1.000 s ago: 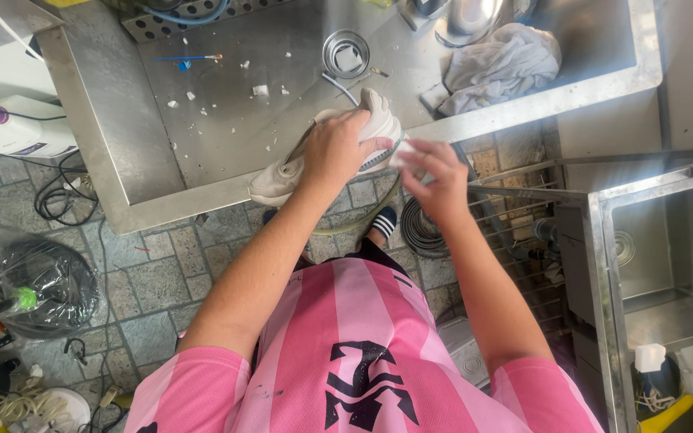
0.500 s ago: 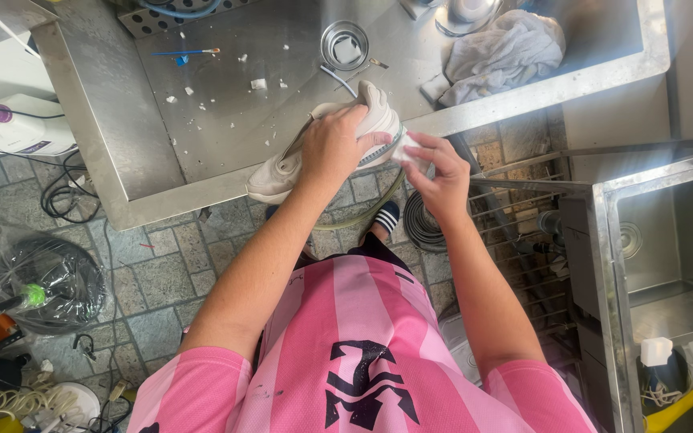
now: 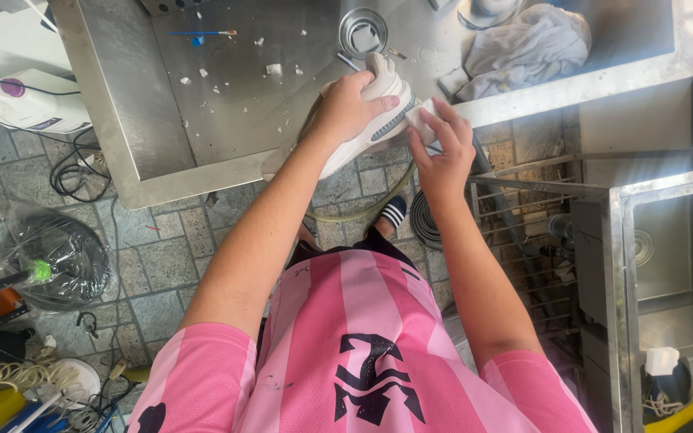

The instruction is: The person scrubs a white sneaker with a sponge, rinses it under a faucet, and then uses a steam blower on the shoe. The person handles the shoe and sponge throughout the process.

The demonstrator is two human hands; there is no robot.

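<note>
Gripping a white sneaker (image 3: 370,120) over its upper, the left hand (image 3: 349,108) is seen at the front edge of a stainless steel table (image 3: 226,136), fingers wrapped across the top of the shoe. The sneaker is laid on its side, its long axis set on a diagonal: one end is pointed up and away toward the round metal drain (image 3: 362,34), the other down and left past the table's rim, over the stone-tiled floor (image 3: 162,256). The grey-ribbed sole edge is turned toward the right hand (image 3: 443,152).

A small white pad (image 3: 420,120) is pinched between the right hand's fingertips and pressed against the side of the sole, just right of the left hand's thumb. The shoe is thus held between the two hands, the left on top, the right at its side.

Scattered white crumbs (image 3: 270,70) and a blue-handled brush (image 3: 198,34) are seen farther back on the table, well apart from the shoe. A crumpled white cloth (image 3: 523,44) is heaped to the right. Below, a pink-striped shirt (image 3: 354,345) is worn by the person, and a second steel sink (image 3: 667,256) is placed at right.
</note>
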